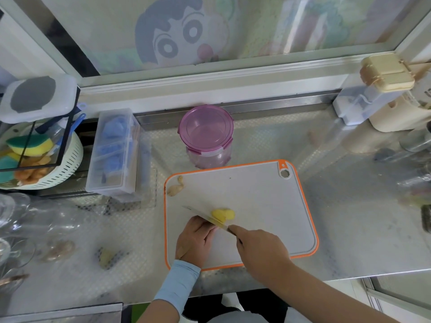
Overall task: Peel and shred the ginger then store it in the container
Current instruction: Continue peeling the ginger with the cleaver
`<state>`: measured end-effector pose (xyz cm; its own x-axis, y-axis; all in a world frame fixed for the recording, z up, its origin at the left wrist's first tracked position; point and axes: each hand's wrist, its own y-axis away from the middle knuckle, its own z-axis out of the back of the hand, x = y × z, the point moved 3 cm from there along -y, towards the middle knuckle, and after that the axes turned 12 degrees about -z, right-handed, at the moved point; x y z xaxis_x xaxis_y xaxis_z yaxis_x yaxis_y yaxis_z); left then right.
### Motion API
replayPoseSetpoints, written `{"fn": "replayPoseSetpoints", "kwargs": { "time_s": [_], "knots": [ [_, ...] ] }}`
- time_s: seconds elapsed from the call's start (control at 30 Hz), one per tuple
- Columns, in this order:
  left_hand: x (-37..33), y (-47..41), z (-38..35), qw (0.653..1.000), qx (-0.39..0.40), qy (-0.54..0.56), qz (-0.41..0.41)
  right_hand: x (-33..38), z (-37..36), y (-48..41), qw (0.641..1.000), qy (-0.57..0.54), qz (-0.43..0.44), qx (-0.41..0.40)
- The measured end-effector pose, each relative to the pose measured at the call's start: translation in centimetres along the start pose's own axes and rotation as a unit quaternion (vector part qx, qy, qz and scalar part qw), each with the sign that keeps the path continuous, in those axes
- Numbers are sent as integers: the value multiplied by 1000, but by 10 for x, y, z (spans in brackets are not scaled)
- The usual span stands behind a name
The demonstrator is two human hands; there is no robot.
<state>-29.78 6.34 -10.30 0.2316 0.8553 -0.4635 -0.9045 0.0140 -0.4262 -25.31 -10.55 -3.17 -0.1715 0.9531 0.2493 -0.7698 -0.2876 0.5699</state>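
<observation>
Head view: is the ginger [222, 214] peeled yet?

Yes. It looks bare, yellow and lumpy. It lies on the cutting board [268, 201], just past the left hand [196, 238], touching the knife [203, 216].

Who holds the knife?

The right hand [258, 248]. Its fingers are wrapped round the handle. The left fingers are curled by the blade. I cannot tell if they hold anything.

What is left?

Nearly all the shredding, I think. The container [206, 134] stands far beyond the fingers on the bench [349, 217], lid on, and it looks empty.
</observation>
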Motion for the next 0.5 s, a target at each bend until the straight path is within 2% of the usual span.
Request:
{"fn": "replayPoseSetpoints", "kwargs": {
  "time_s": [0.5],
  "knots": [
    [-1, -1, 1, 1000, -5, 5, -1, 1, 5, 2, 1000, 13, -20, 14]
  ]
}}
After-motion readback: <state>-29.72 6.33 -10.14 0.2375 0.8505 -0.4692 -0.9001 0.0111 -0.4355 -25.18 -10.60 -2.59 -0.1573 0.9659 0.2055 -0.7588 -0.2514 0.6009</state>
